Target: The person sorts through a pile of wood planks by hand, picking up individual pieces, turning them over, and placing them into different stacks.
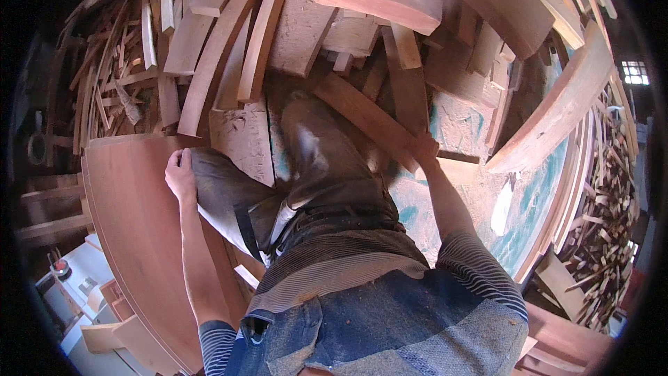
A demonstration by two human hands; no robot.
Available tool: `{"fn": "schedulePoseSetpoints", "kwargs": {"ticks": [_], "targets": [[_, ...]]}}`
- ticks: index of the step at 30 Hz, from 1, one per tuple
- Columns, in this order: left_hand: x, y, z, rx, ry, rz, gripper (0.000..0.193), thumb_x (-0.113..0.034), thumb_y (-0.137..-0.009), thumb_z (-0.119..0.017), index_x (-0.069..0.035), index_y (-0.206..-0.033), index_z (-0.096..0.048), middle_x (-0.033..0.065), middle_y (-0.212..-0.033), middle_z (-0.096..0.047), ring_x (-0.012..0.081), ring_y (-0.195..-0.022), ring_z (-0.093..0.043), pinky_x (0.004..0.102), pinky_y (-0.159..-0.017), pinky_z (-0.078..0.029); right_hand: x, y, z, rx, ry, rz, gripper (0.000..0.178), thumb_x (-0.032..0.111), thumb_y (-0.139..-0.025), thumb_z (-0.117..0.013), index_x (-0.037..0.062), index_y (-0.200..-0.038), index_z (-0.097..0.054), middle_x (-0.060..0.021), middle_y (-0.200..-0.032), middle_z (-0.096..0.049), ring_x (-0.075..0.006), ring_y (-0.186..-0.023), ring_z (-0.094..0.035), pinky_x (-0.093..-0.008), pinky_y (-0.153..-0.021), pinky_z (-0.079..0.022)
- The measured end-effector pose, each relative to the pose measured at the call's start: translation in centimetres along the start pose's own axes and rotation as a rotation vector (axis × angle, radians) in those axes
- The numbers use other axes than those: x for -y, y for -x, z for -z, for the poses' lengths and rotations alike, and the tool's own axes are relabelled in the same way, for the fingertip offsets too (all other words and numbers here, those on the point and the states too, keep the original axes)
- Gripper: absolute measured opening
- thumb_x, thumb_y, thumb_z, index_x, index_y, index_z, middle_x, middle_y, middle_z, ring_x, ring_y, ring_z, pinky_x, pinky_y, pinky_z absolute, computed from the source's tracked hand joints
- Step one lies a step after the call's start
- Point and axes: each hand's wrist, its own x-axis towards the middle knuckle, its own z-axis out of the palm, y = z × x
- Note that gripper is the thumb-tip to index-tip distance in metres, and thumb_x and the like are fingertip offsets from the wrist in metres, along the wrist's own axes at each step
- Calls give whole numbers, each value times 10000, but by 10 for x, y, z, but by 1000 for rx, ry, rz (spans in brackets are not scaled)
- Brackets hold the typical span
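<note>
From my end, the underside of the board (365, 117) is hidden where the right hand (426, 150) grips it, so I can't tell how the fingertips sit there. Ahead of the 2 hands, the top edge cuts off a thick dark beam (497, 10); well out beyond the right hand, the offcut pile's (607, 237) pieces are too small to count, and behind the left hand (181, 175) I can't identify a small red-topped object (61, 269).

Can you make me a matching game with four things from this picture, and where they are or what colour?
1. left hand
2. broad board
3. right hand
4. patched garment

a. on a plank, near its lower end
b. blue and grey
c. beside the left knee
d. reddish-brown

Pairs: 1-c, 2-d, 3-a, 4-b
</note>
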Motion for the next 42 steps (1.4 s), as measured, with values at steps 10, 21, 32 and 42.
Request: {"fn": "schedulePoseSetpoints", "kwargs": {"ticks": [10, 21, 32, 42], "targets": [[-6, -2, -1, 29, -25, -10, 382, -381, -947, -685, -22, -1065, -746, 157, -998, -757, 285, -938, -723, 391, -877, -531, 21, -49, -102, -73, 41, 314, 456, 335, -853, -682, 95, -1239, -652, -206, -1082, -703, -398, -979, -694, -527, -842, -570], [-5, -57, -8, 432, -317, -72, 435, -473, -917, -666, -79, -1079, -756, 200, -985, -746, 353, -947, -717, 446, -835, -523, 30, 28, -25, 2, -381, 273, 288, 271, -839, -697, 77, -1043, -758, -164, -1029, -730, -370, -1004, -696, -437, -862, -548], [11, -85, -29, 510, -434, 47, 616, -549, -879, -654, -60, -1249, -712, 212, -1135, -733, 372, -1108, -685, 445, -971, -500, -192, 162, -6, -345, -1221, -490, 269, 106, -877, -776, -28, -1104, -719, -38, -903, -717, -127, -806, -645, -305, -735, -530], [-20, -79, -32, 587, -437, 39, 595, -551, -884, -634, -71, -1224, -723, 215, -1114, -734, 358, -1095, -689, 427, -949, -501, -243, 113, -90, -723, -2014, -576, 287, 256, -961, -703, -22, -1032, -684, -96, -908, -694, -205, -760, -683, -313, -666, -576]]}}
